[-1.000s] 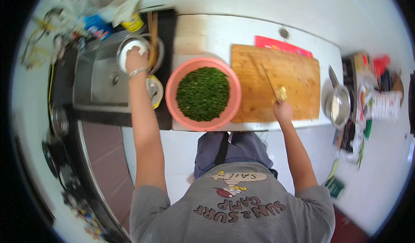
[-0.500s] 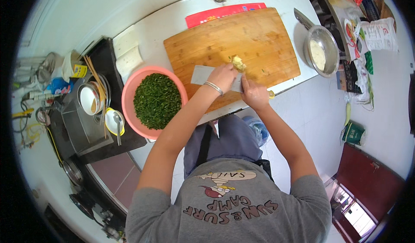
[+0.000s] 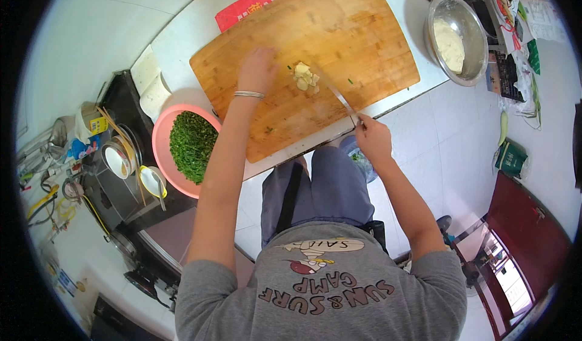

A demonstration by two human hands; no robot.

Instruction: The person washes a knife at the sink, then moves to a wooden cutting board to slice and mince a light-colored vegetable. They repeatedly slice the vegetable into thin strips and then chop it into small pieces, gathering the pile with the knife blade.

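My right hand [image 3: 373, 141] is wrapped round the handle of a cleaver [image 3: 341, 97] at the near edge of a wooden cutting board [image 3: 364, 44]. The blade stands on edge over the board, seen as a thin strip. Just left of its tip lies a small pile of crushed pale-yellow pieces [image 3: 304, 76], perhaps garlic or ginger. My left hand [image 3: 259, 71], with silver bangles at the wrist, hovers over the board left of the pile. Motion blurs its fingers, and I see nothing in it.
Left of the board stands a pink basin [image 3: 159, 141] of chopped greens [image 3: 193, 147]. A metal bowl [image 3: 479, 44] with pale dough [image 3: 450, 45] stands at the right. A red sheet [image 3: 260, 0] lies beyond the board. Bowls and chopsticks [image 3: 121, 126] sit by the sink at far left.
My left hand has come off the cleaver's flat blade and moved left. My right hand has turned the blade from flat to on edge, uncovering more crushed pieces. The whole view has shifted.
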